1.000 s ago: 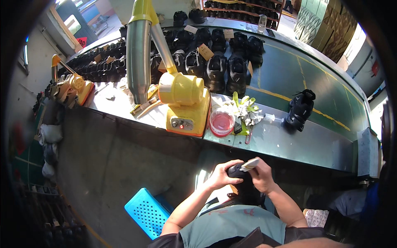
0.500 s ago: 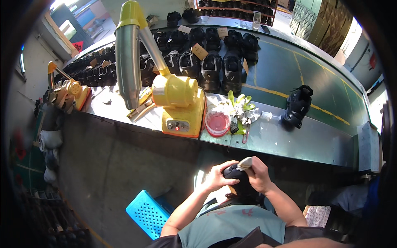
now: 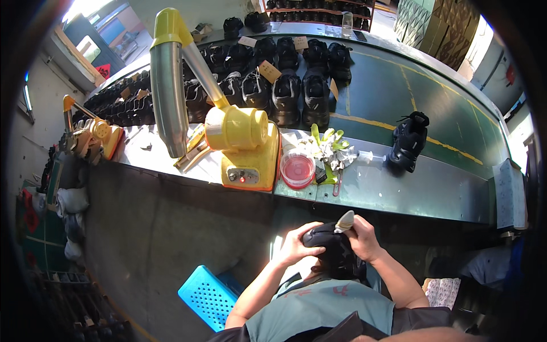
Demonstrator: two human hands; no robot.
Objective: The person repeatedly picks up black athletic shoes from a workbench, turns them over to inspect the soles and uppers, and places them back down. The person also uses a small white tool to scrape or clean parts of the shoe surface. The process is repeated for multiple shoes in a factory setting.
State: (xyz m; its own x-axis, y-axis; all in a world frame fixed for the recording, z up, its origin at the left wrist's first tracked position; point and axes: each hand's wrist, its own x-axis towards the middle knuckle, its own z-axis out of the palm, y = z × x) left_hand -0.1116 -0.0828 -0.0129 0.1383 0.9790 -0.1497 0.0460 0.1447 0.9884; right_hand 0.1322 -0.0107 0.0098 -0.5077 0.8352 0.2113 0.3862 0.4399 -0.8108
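Between two hands (image 3: 293, 246) (image 3: 363, 240), one black shoe (image 3: 335, 249)

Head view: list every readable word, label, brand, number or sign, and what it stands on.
None reads clearly.
Grey-green apron: red characters, too blurred to read.
Tan tag among the shoe rows: dark marks, too small.
Red sign, upper left: too small.
Held black shoe: any marks too small.
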